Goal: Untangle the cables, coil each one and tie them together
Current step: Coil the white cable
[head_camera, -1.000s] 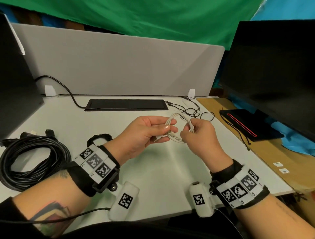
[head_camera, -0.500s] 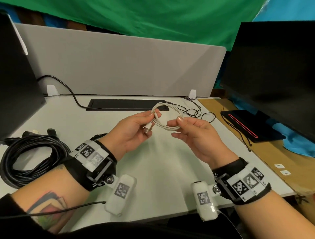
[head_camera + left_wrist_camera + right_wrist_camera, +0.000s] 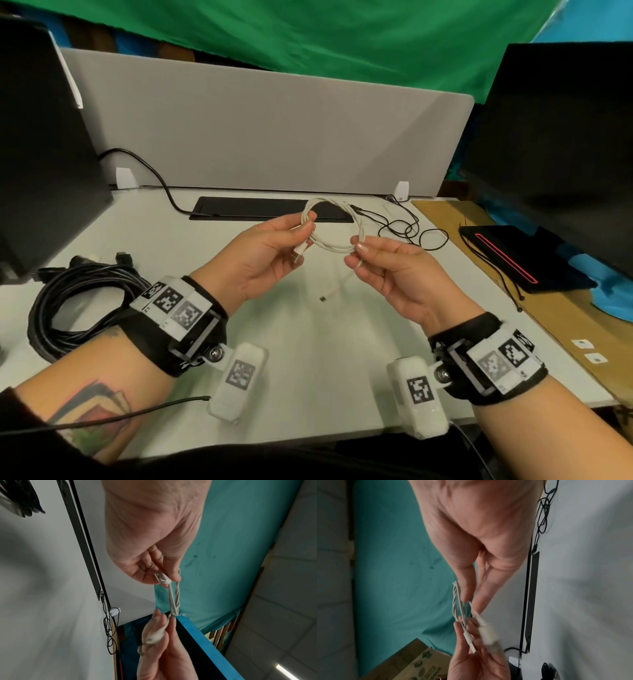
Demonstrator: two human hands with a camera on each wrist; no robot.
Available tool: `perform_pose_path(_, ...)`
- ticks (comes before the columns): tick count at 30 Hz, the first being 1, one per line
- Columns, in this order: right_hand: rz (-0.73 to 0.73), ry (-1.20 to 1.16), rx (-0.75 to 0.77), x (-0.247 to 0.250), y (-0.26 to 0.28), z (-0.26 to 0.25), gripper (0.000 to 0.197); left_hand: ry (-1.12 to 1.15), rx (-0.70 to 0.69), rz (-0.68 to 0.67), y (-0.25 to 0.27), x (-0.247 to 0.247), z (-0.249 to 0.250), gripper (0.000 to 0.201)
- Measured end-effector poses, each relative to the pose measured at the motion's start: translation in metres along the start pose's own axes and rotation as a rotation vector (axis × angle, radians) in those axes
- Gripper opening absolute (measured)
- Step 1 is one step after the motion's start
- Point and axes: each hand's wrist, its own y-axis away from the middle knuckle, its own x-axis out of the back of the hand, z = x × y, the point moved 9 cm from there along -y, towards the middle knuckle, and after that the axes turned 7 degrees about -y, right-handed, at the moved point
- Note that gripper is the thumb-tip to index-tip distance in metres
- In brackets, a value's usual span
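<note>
White cable (image 3: 334, 224) coiled, held above desk (image 3: 308, 342). Pinched by left hand (image 3: 265, 260) at one side of loop, by right hand (image 3: 394, 274) at other. Black cable (image 3: 78, 305) coiled on desk, left of hands.

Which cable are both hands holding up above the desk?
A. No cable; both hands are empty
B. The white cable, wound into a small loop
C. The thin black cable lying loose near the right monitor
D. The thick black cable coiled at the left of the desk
B. The left hand and the right hand each pinch a side of the looped white cable, while the thick black cable lies untouched on the desk.
</note>
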Motion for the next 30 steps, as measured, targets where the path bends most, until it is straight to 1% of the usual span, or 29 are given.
perform_pose_path(2, -0.038, -0.03, -0.068, -0.007, 0.0, 0.007, 0.033, 0.003, -0.03, 0.024, 0.002, 0.007, 0.004, 0.016)
perform_pose_path(4, -0.056, 0.045, -0.123, -0.014, 0.0, 0.015, 0.022, -0.017, -0.065, 0.037, 0.004, 0.011, 0.005, 0.017)
perform_pose_path(6, -0.064, 0.121, -0.181, -0.021, 0.0, 0.023, 0.019, -0.075, -0.113, 0.05, 0.007, 0.014, 0.007, 0.02)
perform_pose_path(7, -0.068, 0.121, -0.21, -0.024, -0.001, 0.027, 0.019, -0.112, -0.141, 0.063, 0.009, 0.017, 0.009, 0.021)
perform_pose_path(10, -0.096, -0.028, -0.273, -0.037, -0.002, 0.034, 0.012, -0.202, -0.195, 0.131, 0.013, 0.028, 0.015, 0.016)
perform_pose_path(12, -0.138, -0.111, -0.257, -0.047, -0.002, 0.034, 0.008, -0.262, -0.22, 0.148, 0.017, 0.033, 0.02, 0.016)
perform_pose_path(14, -0.145, -0.192, -0.244, -0.054, -0.003, 0.037, 0.011, -0.318, -0.243, 0.13, 0.02, 0.032, 0.023, 0.017)
perform_pose_path(16, -0.085, -0.261, -0.238, -0.054, -0.006, 0.04, 0.009, -0.351, -0.253, 0.093, 0.024, 0.028, 0.024, 0.019)
perform_pose_path(17, -0.053, -0.248, -0.227, -0.053, -0.007, 0.041, 0.007, -0.353, -0.254, 0.074, 0.025, 0.026, 0.024, 0.019)
perform_pose_path(18, -0.018, -0.182, -0.21, -0.05, -0.009, 0.042, 0.007, -0.348, -0.25, 0.059, 0.027, 0.025, 0.023, 0.018)
perform_pose_path(20, 0.037, 0.009, -0.15, -0.044, -0.011, 0.041, 0.023, -0.329, -0.234, 0.041, 0.029, 0.024, 0.022, 0.018)
perform_pose_path(22, 0.051, 0.083, -0.127, -0.043, -0.013, 0.043, 0.036, -0.311, -0.222, 0.029, 0.031, 0.026, 0.021, 0.024)
perform_pose_path(23, 0.031, 0.061, -0.138, -0.046, -0.013, 0.046, 0.037, -0.303, -0.219, 0.028, 0.032, 0.029, 0.021, 0.028)
perform_pose_path(24, 0.008, 0.029, -0.151, -0.05, -0.013, 0.048, 0.033, -0.295, -0.219, 0.029, 0.033, 0.031, 0.021, 0.032)
perform_pose_path(25, -0.002, 0.015, -0.155, -0.053, -0.013, 0.049, 0.025, -0.29, -0.221, 0.031, 0.034, 0.033, 0.022, 0.036)
perform_pose_path(26, 0.008, 0.032, -0.143, -0.054, -0.014, 0.049, 0.015, -0.295, -0.226, 0.034, 0.034, 0.035, 0.021, 0.04)
perform_pose_path(27, 0.031, 0.074, -0.111, -0.054, -0.015, 0.046, 0.01, -0.311, -0.238, 0.04, 0.035, 0.035, 0.022, 0.042)
perform_pose_path(30, 0.105, 0.276, 0.031, -0.052, -0.017, 0.036, 0.021, -0.376, -0.294, 0.071, 0.039, 0.036, 0.023, 0.036)
